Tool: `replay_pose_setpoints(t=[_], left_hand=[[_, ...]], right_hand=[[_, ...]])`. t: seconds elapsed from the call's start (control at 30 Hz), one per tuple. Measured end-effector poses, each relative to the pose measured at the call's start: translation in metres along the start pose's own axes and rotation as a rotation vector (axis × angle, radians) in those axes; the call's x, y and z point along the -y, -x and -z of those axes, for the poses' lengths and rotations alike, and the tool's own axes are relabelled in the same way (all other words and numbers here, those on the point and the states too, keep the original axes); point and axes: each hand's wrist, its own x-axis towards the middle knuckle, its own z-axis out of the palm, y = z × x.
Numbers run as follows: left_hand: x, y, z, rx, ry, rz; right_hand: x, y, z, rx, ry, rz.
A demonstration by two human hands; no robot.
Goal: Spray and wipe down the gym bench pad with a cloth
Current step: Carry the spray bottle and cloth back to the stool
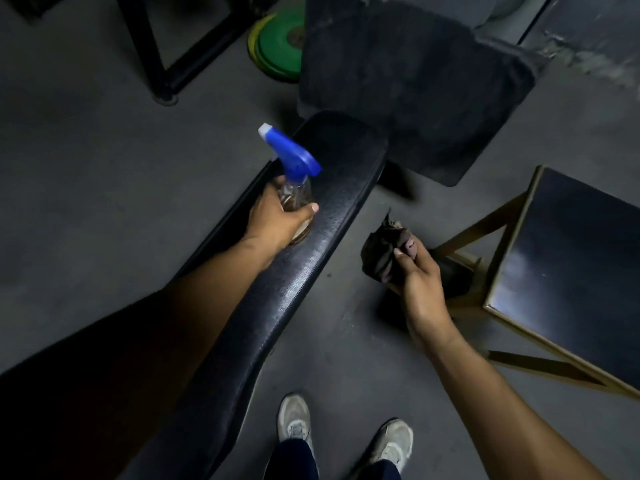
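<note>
left hand (pixel 277 220) gripping spray bottle (pixel 292 174) over bench pad (pixel 311 258), right hand (pixel 420 275) clutching cloth (pixel 381 247) beside pad

Bare bench pad (pixel 311 258) beyond spray bottle (pixel 294 188)

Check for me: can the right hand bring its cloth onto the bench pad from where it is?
Probably yes. The right hand holds the bunched cloth just beside the bench pad, with only open floor between. The left hand grips the spray bottle farther up the pad.
</note>
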Motion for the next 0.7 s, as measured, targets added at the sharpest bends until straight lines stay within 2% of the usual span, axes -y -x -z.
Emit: replay_pose_setpoints(t=[0.13,0.2,0.47,0.7], left_hand=[[-0.009,-0.005,-0.008,-0.117,-0.059,0.010],[-0.012,0.004,-0.012,-0.124,-0.116,-0.011],[-0.054,0.060,-0.061,-0.053,-0.125,-0.074],[-0.136,0.109,-0.141,0.060,-0.105,-0.198]], right_hand=[[0.006,-0.002,0.018,0.010,-0.085,-0.002],[0.008,0.000,0.028,0.023,-0.128,-0.026],[0.014,0.002,0.087,0.002,-0.168,-0.019],[0.022,0.015,0.190,-0.113,-0.065,0.000]])
